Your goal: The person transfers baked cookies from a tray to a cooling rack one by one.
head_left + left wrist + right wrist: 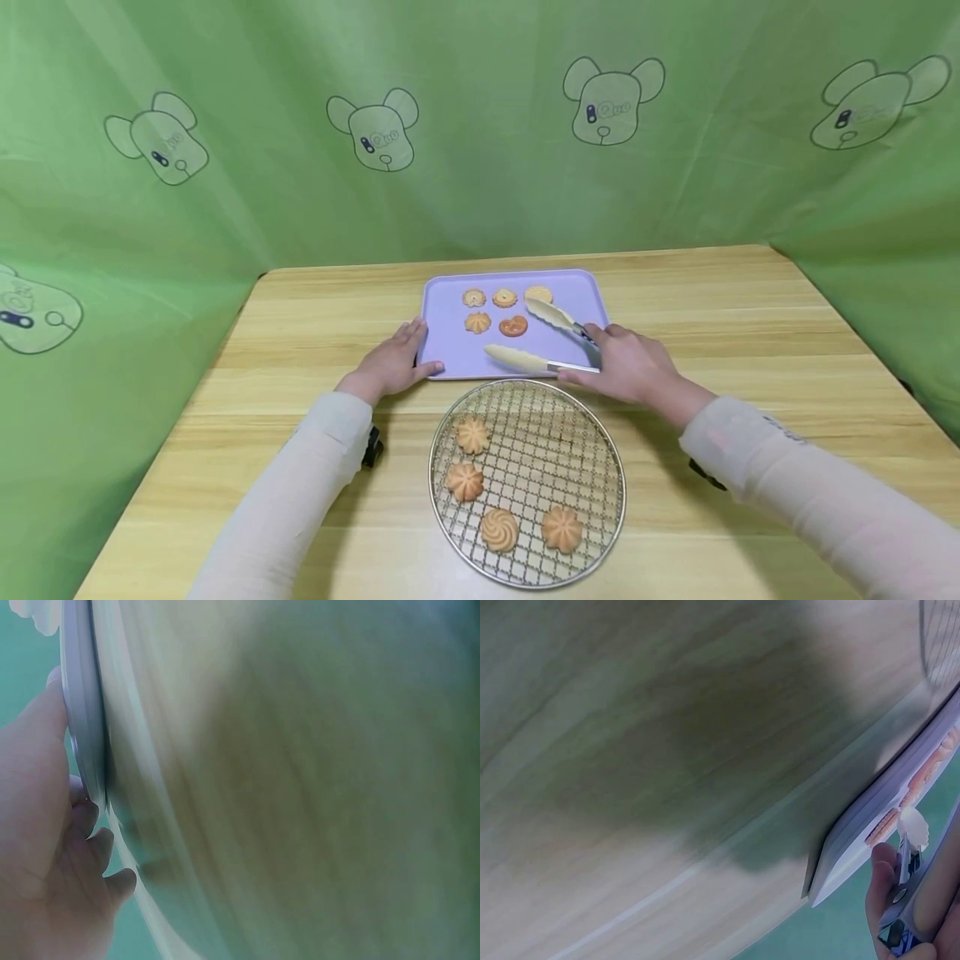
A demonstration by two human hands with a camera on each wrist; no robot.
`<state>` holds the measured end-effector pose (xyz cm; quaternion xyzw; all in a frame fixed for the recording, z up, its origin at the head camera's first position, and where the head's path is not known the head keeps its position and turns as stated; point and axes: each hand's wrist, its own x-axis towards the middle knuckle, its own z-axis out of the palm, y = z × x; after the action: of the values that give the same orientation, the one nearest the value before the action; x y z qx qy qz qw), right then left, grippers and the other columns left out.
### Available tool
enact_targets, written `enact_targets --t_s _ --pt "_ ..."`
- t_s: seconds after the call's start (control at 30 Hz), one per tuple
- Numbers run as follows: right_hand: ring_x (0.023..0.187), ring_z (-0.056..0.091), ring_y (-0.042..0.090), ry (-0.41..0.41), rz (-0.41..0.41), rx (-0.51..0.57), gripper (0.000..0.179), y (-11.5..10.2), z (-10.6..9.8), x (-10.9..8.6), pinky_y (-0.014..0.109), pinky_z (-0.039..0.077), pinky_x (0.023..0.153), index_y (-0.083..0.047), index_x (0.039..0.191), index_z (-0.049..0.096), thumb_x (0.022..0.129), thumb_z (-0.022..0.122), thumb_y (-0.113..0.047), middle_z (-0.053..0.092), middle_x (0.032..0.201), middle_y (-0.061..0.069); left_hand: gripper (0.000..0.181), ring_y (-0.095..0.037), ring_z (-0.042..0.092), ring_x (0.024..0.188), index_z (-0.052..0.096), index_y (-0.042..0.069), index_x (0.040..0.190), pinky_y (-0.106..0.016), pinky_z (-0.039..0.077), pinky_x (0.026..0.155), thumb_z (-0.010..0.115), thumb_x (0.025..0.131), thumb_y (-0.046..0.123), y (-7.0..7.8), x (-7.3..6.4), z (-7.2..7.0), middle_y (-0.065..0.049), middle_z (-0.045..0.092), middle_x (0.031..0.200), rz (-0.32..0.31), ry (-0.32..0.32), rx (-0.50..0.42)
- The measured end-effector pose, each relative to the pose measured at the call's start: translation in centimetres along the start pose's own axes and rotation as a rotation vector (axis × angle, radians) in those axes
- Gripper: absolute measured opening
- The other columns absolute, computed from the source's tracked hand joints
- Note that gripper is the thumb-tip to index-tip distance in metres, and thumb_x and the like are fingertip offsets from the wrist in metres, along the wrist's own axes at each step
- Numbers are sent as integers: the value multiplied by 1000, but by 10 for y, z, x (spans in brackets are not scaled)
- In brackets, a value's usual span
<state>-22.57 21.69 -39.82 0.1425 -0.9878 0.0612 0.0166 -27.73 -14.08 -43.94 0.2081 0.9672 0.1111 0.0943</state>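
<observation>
A lilac tray [450,358] lies toward the back of the table with several cookies on it, among them a pretzel-shaped cookie [513,326] and a pale round cookie [543,294]. My left hand [393,360] holds the tray's left side near the front corner, thumb over the rim and fingers along the outer edge. In my right hand [636,363] are metal tongs [573,367] with cream tips, gripped at the tray's right side. The tongs stand spread apart with nothing between them. One tip overlaps the pale round cookie; the other is over the tray's front part.
Just in front of the tray, a round wire rack [555,442] carries several cookies, including a swirl cookie [499,530] and a flower-shaped cookie [562,529]. Green curtains [480,200] with bear-face drawings enclose the wooden table [300,333] at the back and sides.
</observation>
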Motion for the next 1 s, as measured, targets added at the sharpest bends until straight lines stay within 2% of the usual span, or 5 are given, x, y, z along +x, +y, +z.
enact_targets --t_s 0.23,0.53,1.0 --pt "80 60 33 -31 18 -20 96 -3 0 3 40 49 49 1 140 43 79 55 -73 60 104 23 88 -28 7 143 10 2 152 -38 11 116 42 94 60 0 -1 0 -11 5 158 3 -1 5" --pt "67 57 27 -38 27 -17 89 -4 -1 8 35 45 43 1 137 46 81 58 -68 59 98 22 87 -29 8 143 10 3 152 -38 12 115 43 94 60 1 0 -1 -11 5 158 2 1 -3" --pt "70 59 31 -50 36 -30 84 -9 -1 15 42 49 48 -2 138 47 83 60 -64 59 100 23 86 -29 8 143 11 2 152 -38 12 116 44 94 58 1 0 -1 -11 5 158 1 6 -4"
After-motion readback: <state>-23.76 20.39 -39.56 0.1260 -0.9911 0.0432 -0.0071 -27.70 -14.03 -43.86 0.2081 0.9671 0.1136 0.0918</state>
